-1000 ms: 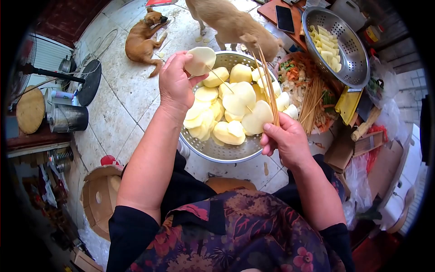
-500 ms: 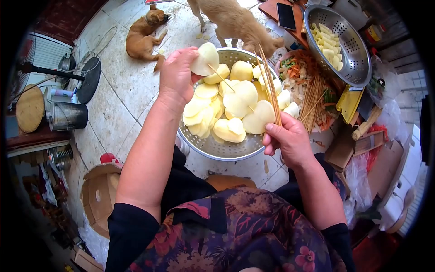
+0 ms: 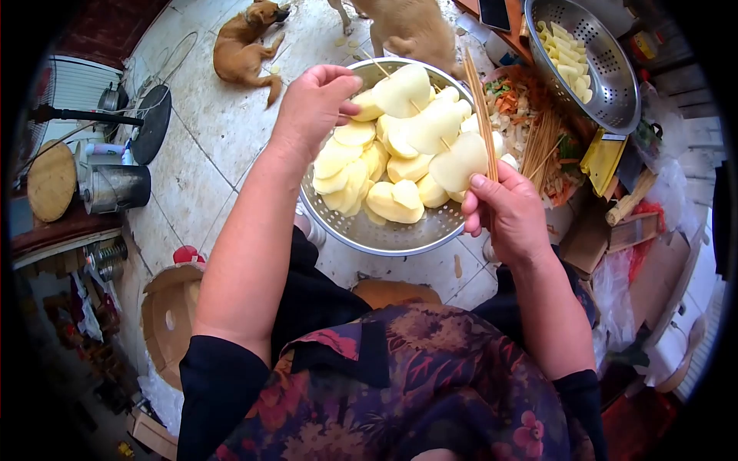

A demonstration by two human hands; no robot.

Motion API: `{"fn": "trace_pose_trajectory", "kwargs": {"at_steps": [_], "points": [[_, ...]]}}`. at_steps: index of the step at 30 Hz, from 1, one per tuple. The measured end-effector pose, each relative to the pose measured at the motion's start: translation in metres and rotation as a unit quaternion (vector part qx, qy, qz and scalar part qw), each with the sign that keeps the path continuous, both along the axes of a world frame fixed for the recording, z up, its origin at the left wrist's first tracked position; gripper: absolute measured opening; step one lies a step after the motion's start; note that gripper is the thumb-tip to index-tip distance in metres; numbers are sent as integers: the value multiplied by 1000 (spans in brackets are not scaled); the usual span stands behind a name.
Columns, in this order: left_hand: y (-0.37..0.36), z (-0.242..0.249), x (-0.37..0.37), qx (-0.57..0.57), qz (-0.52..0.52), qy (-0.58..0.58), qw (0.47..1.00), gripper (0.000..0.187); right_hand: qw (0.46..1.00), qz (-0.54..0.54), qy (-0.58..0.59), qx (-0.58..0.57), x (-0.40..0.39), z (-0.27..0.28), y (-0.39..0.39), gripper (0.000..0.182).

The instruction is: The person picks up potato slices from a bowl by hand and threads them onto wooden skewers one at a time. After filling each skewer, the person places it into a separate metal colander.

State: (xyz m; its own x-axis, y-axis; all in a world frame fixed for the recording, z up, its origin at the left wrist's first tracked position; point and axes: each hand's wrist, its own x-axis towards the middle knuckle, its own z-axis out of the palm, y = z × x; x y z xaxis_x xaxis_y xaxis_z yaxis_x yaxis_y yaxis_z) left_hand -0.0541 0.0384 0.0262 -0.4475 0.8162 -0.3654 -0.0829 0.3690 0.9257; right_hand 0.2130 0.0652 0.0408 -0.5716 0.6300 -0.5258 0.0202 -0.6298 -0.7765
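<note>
My left hand (image 3: pixel 317 107) is over the left rim of a metal colander (image 3: pixel 430 244), fingers loosely bent and apart, with nothing visible in them. Just right of its fingertips, three thin pale potato slices (image 3: pixel 436 127) are threaded on one wooden skewer, whose bare tip points up and left. My right hand (image 3: pixel 507 211) holds the lower end of this skewer. The same hand grips a bundle of bare skewers (image 3: pixel 482 111) standing upright. Below, peeled potatoes and cut slices (image 3: pixel 394 201) fill much of the colander.
A second colander (image 3: pixel 615 96) with pale cut pieces stands at the upper right, near a phone (image 3: pixel 494 13). Vegetable scraps and more skewers (image 3: pixel 542 142) lie below it. Two dogs, one lying (image 3: pixel 247 50) and one standing (image 3: pixel 415 31), are on the tiled floor beyond.
My left hand has let go of the top slice, which now sits farther down the skewer, closer to the others. The right hand with the skewers has moved slightly up and right.
</note>
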Motion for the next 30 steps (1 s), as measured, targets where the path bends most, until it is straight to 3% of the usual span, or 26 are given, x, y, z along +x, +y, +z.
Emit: {"fn": "trace_pose_trajectory", "kwargs": {"at_steps": [1, 3, 5, 6, 11, 16, 22, 24, 28, 30], "points": [[0, -2, -7, -38, -25, 130, 990, 24, 1000, -5, 8, 2, 1, -1, 0, 14], [-5, -24, -28, -86, -62, 183, 977, 29, 1000, -3, 4, 1, 1, -2, -1, 15], [-11, -49, -42, -227, -217, 319, 894, 36, 1000, 8, 0, 6, 1, -1, -1, 16], [-13, -51, -41, -228, -217, 319, 894, 36, 1000, 8, 0, 5, 0, -1, -1, 16], [-17, -55, -24, -343, -371, 388, 771, 54, 1000, 22, -16, 10, -3, 3, -2, 18], [-17, -50, -18, -371, -399, 348, 763, 60, 999, 31, -16, 5, -3, 0, -2, 17], [-21, -58, -16, -322, -356, 375, 793, 54, 999, 34, -15, 4, -3, 2, -2, 17], [-22, -55, -12, -281, -277, 449, 802, 29, 999, 34, -15, 6, -4, 3, -3, 18], [-26, -58, -12, -256, -269, 482, 794, 16, 999, 39, -22, 7, -4, 3, -4, 17], [-28, -62, -12, -192, -276, 534, 775, 12, 999, 42, -23, 8, -4, 2, -5, 17]]}}
